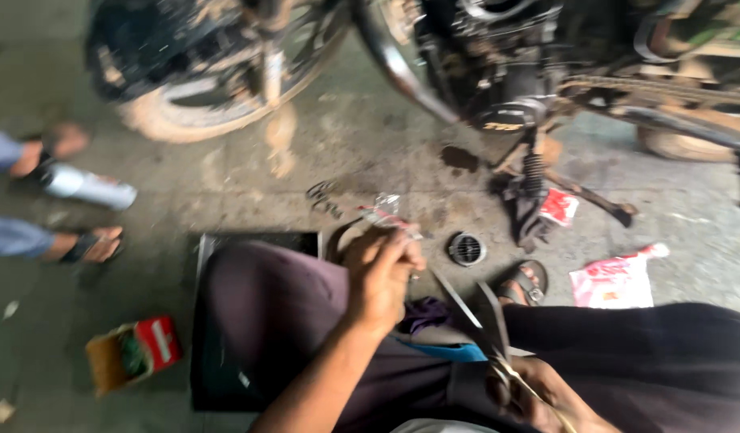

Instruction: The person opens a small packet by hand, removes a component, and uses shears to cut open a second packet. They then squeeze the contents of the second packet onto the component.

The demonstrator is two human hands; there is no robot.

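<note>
A small clear plastic packet with red print (pixel 383 210) is pinched in the left hand (pixel 379 273), fingers closed around its lower end, held above the person's dark-trousered knees. The right hand (pixel 538 393) is closed through the handles of long steel scissors (pixel 478 317), blades parted and pointing up toward the packet, not touching it. On the concrete floor (pixel 225 200) beyond lies a round grey slotted metal part (pixel 467 248); further right, a white-and-red plastic bag (pixel 614 281). A motorcycle (pixel 498 72) stands behind. Lower left sits an open red-and-brown cardboard box (pixel 133 353).
</note>
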